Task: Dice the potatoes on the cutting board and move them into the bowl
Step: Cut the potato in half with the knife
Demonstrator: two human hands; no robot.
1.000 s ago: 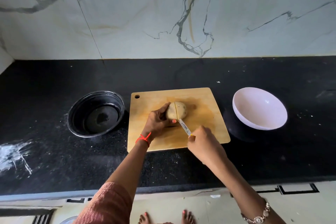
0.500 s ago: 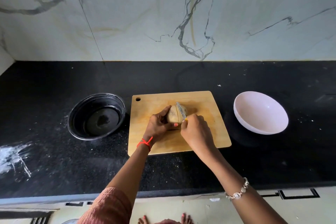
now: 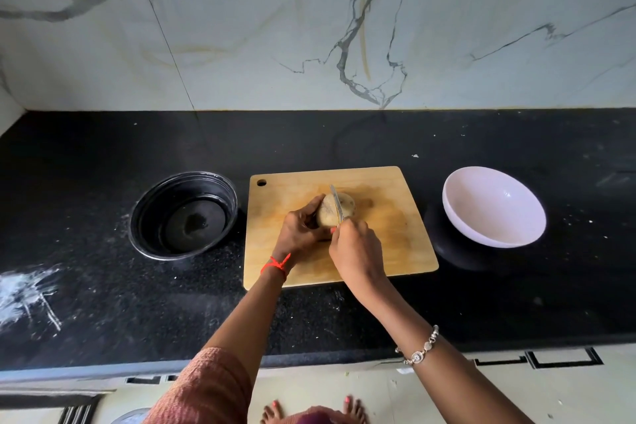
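Potato: on the board, our left hand curled round it, our right hand gripping the knife, blade across its top. Early stage, we judge: first cuts only, no dice made; bowl, right of board, holds none.

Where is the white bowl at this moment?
In the head view, the white bowl stands on the black counter, to the right of the cutting board and apart from it.
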